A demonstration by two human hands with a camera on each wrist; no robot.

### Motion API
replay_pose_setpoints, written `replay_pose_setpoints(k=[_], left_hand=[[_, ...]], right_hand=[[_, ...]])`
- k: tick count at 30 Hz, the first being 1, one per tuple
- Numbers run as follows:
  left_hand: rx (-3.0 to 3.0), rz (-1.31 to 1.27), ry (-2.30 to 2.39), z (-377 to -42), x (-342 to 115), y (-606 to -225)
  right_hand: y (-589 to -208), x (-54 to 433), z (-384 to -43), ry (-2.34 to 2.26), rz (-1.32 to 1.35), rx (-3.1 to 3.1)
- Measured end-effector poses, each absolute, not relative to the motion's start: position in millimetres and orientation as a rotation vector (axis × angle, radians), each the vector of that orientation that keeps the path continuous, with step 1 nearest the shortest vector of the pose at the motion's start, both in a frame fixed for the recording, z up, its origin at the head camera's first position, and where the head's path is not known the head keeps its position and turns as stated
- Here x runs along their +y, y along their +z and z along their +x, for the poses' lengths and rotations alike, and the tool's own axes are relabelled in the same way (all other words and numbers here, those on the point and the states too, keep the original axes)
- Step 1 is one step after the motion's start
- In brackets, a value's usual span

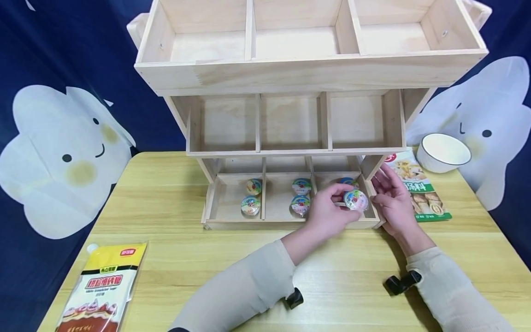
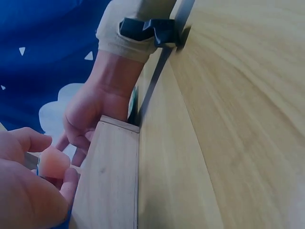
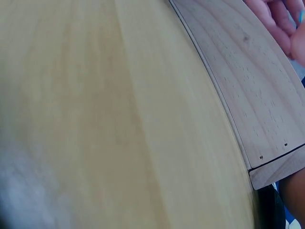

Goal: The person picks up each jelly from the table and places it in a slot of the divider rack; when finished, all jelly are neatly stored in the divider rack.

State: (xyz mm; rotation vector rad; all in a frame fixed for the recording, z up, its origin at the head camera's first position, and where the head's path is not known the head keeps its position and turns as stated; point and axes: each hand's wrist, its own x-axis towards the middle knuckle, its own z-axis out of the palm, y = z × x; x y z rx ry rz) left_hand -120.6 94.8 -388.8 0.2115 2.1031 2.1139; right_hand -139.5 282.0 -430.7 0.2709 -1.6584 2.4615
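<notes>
My left hand (image 1: pixel 332 210) pinches a small jelly cup (image 1: pixel 356 200) with a printed foil lid, above the right compartment of the bottom tier of a wooden shelf (image 1: pixel 298 74). In the left wrist view the pinkish side of the cup (image 2: pixel 53 163) shows between thumb and fingers. Another jelly cup (image 1: pixel 349 182) lies behind it in that compartment, partly hidden. Two jelly cups (image 1: pixel 250 205) lie in the left compartment, and two more jelly cups (image 1: pixel 300 205) in the middle one. My right hand (image 1: pixel 394 203) rests against the tier's outer right side, fingers loosely bent.
Both upper tiers have three compartments each and overhang the bottom one. Right of the shelf lie a green-and-white food packet (image 1: pixel 427 198) and a white bowl (image 1: pixel 444 154). A yellow-and-white sugar bag (image 1: pixel 103 286) lies at the table's (image 1: pixel 166 258) front left.
</notes>
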Motion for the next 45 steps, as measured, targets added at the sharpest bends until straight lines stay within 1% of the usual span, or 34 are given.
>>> replay_pose_setpoints(k=[9, 19, 30, 41, 45], left_hand=[[2.173, 0.157, 2.07, -136, 108, -394], [2.178, 0.043, 1.847, -154, 112, -391], [2.175, 0.185, 1.609, -166, 108, -392], [2.405, 0.174, 1.339, -165, 115, -391], [2.44, 0.157, 1.306, -164, 117, -392]], right_hand=[[-429, 281, -140, 2.47, 0.263, -1.64], [-431, 282, -141, 2.475, 0.281, -1.62], [-433, 282, -141, 2.474, 0.301, -1.604], [-432, 281, -140, 2.483, 0.292, -1.599], [-431, 281, -140, 2.475, 0.282, -1.614]])
